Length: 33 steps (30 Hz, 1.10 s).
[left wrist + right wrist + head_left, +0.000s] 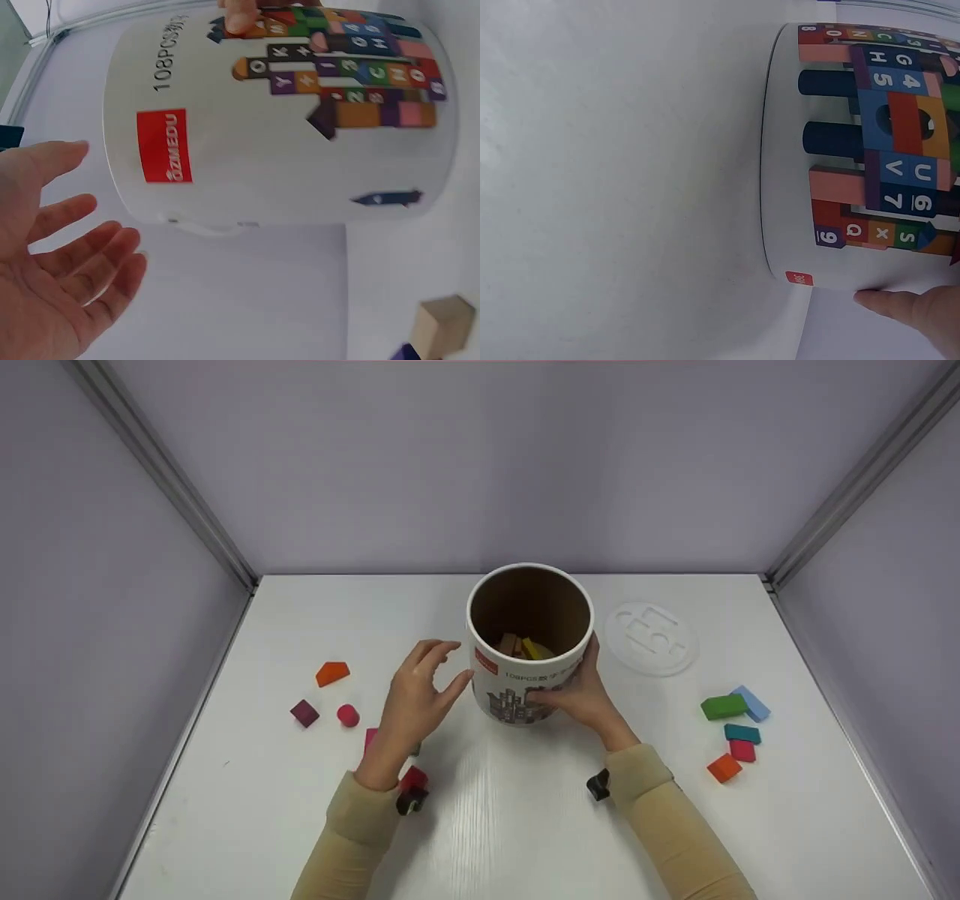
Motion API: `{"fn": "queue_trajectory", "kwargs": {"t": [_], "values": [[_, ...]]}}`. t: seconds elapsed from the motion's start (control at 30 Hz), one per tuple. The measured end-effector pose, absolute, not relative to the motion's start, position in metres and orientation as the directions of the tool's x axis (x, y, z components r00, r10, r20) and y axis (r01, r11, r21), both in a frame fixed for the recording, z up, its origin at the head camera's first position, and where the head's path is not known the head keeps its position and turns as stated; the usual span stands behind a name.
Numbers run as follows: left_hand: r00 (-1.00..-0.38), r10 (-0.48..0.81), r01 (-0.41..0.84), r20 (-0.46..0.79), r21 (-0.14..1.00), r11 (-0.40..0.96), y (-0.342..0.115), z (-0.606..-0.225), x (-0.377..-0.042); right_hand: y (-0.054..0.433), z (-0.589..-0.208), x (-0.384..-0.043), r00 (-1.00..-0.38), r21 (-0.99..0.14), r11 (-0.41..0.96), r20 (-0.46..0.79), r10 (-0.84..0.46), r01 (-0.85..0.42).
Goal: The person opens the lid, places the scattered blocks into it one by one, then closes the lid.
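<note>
A white cylindrical bucket (pixel 517 694) printed with colourful blocks stands mid-table, its open top showing several wooden blocks (pixel 510 645) inside. My right hand (pixel 583 694) grips its right side, the thumb across the printed front and the fingers round the far side, mostly hidden. In the right wrist view a fingertip lies along the bucket wall (pixel 832 274). Just left of the bucket, my left hand (pixel 420 690) is held with thumb and fingers apart and nothing between them. The left wrist view has this hand (pixel 67 262) beside the bucket's rim, near a red label (pixel 165 146).
A round whitish disc (pixel 651 639) with raised shapes lies right of the bucket. Loose blocks lie at the left, including an orange one (pixel 332 673) and a purple one (pixel 304 713). At the right, a green block (pixel 724 706) lies among others. Walls enclose the table.
</note>
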State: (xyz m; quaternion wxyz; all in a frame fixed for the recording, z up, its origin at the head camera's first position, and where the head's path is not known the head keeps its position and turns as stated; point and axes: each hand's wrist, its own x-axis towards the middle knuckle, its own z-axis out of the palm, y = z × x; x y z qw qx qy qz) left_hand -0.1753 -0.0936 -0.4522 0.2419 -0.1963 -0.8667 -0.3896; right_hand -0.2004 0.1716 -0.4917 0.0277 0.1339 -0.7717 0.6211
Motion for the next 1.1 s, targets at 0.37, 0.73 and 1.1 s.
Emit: {"fn": "queue_trajectory", "kwargs": {"t": [0.37,0.73,1.1], "values": [[-0.948,0.281,0.314,0.148,0.572,0.758,-0.12,-0.485,-0.146,0.171,-0.491,-0.2,-0.964,-0.945,0.222,0.208,-0.165,-0.241],[-0.952,0.239,0.13,-0.192,0.455,0.881,-0.135,-0.502,-0.123,0.172,-0.49,-0.2,-0.965,-0.944,0.23,0.204,-0.163,-0.238],[-0.907,0.216,-0.009,-0.361,0.531,0.847,-0.138,-0.51,-0.111,0.171,-0.491,-0.201,-0.962,-0.945,0.215,0.213,-0.17,-0.247]]}}
